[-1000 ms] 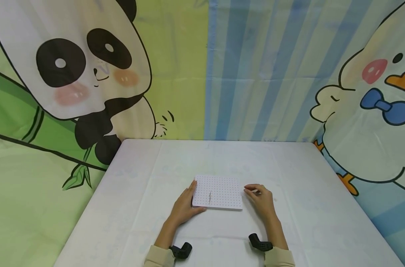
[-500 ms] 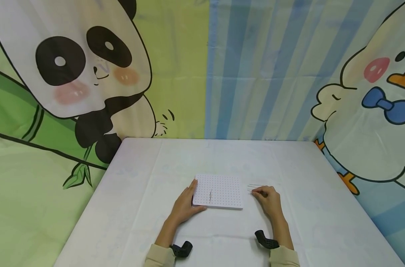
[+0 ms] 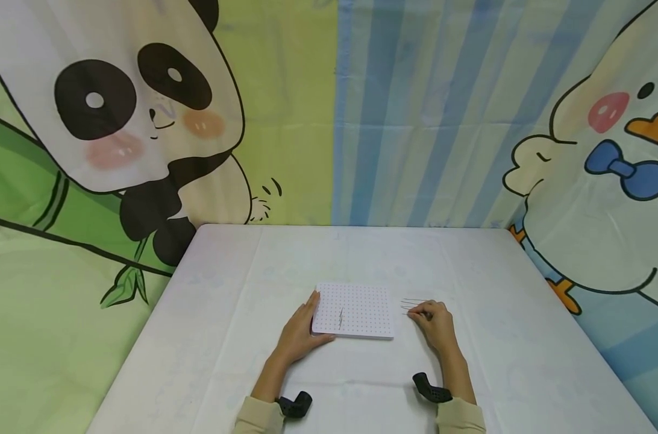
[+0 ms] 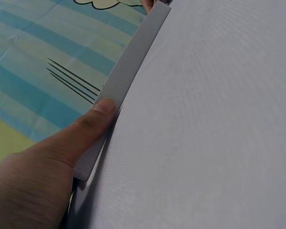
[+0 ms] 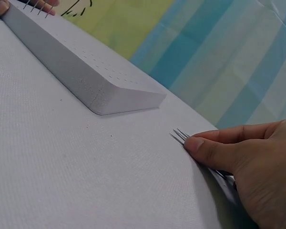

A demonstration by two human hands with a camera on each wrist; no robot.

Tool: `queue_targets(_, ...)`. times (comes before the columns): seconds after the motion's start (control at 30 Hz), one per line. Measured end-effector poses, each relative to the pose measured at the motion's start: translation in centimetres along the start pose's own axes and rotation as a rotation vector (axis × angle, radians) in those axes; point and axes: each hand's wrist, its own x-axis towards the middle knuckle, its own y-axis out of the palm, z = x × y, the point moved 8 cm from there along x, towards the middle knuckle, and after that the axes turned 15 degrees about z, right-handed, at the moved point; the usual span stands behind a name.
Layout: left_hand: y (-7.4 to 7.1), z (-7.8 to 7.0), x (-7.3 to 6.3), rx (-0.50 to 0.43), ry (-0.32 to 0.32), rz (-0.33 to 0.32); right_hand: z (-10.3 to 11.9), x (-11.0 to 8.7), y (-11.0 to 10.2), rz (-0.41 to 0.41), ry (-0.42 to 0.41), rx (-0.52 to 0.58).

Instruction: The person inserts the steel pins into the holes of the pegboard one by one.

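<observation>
A white pegboard (image 3: pixel 361 313) with rows of small holes lies on the white table. My left hand (image 3: pixel 300 333) holds its near left corner, thumb (image 4: pixel 105 106) against the front side and fingers along the left side. Several thin needles (image 4: pixel 72 78) stand upright in the board near that hand. To the right of the board, more needles (image 3: pixel 413 301) lie side by side on the table. My right hand (image 3: pixel 436 324) is over them, thumb and forefinger pinching at the nearest one; the right wrist view shows needle tips (image 5: pixel 178 134) poking out past the thumb.
The white table (image 3: pixel 242 289) spreads around the board. Behind it hangs a curtain (image 3: pixel 285 108) with cartoon animals and stripes. A black wrist camera (image 3: pixel 296 406) sits on the left wrist, and another wrist camera (image 3: pixel 432 389) on the right.
My right hand has drawn back to the right and slightly down, uncovering the ends of the needles on the table, then stayed almost still. The left hand and board have hardly moved.
</observation>
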Motion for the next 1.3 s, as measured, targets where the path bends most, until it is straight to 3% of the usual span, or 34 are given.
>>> queue_targets(0.57, 0.2, 0.4, 0.0, -0.006, -0.013, 0.004, 0.1, 0.1, 0.3, 0.044, -0.006, -0.022)
queue_targets(0.8, 0.2, 0.4, 0.0, -0.011, -0.020, 0.007, 0.4, -0.1, 0.6, 0.095, 0.012, 0.045)
queue_targets(1.13, 0.0, 0.4, 0.0, -0.011, -0.018, 0.000, 4.8, 0.2, 2.1, 0.215, -0.082, 0.145)
queue_targets(1.3, 0.0, 0.3, 0.0, -0.003, -0.005, 0.005, 6.8, 0.7, 3.4, 0.198, -0.115, 0.201)
